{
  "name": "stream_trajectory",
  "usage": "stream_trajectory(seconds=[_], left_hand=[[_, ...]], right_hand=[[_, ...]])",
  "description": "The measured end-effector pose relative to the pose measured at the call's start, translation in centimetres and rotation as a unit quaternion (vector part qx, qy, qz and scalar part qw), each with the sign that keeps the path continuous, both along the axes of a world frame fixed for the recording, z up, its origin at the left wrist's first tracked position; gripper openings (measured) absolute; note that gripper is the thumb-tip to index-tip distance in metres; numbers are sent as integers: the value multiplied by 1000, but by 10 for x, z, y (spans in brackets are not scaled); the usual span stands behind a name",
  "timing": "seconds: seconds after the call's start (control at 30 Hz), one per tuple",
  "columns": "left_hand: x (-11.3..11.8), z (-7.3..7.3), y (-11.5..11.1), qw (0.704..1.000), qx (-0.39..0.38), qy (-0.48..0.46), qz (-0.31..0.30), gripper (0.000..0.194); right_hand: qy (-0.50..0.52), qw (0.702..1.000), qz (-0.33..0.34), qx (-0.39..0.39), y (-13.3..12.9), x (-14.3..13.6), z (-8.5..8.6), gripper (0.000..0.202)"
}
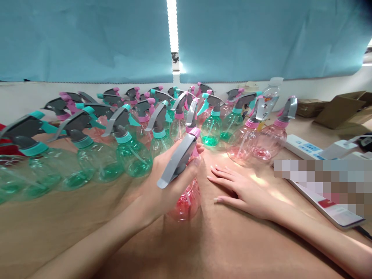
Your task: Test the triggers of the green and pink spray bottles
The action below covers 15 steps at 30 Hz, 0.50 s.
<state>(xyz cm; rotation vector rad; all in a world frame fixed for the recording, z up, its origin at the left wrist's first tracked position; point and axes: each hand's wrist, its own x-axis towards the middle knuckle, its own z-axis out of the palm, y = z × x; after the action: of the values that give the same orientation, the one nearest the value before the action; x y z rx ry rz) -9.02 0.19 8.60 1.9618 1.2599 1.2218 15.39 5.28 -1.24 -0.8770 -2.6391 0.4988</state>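
Note:
A pink spray bottle (186,203) with a grey and pink trigger head stands upright at the middle of the brown table (139,248). Around its neck, just under the head, my left hand (168,174) is closed. My right hand (238,190) lies on the table to the right of that bottle, fingers spread and touching nothing else. Close behind my left hand are a green spray bottle (134,157) and another green one (211,130). Two pink spray bottles, one of them (242,141) nearer the middle, stand beyond my right hand.
Several more green and pink spray bottles fill the back and left. A clear bottle (271,97) stands at the back right, near cardboard boxes (337,110). A white power strip (305,147) and a phone-like device (334,209) with a cable lie at the right.

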Motion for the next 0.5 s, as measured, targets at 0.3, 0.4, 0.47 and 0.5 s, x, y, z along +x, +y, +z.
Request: stream_trajectory(seconds=[0.3, 0.4, 0.47, 0.5], left_hand=[[2, 4, 0, 1000, 11, -17, -2, 14], [3, 4, 0, 1000, 8, -23, -6, 12], [3, 4, 0, 1000, 7, -24, -6, 10], [3, 3, 0, 1000, 7, -22, -7, 9]], right_hand=[[-11, 1000, -3, -2, 0, -1, 1, 63], [-16, 1000, -4, -1, -1, -1, 1, 63], [-12, 1000, -2, 1, 0, -1, 1, 62], [-8, 1000, 0, 0, 0, -1, 0, 61]])
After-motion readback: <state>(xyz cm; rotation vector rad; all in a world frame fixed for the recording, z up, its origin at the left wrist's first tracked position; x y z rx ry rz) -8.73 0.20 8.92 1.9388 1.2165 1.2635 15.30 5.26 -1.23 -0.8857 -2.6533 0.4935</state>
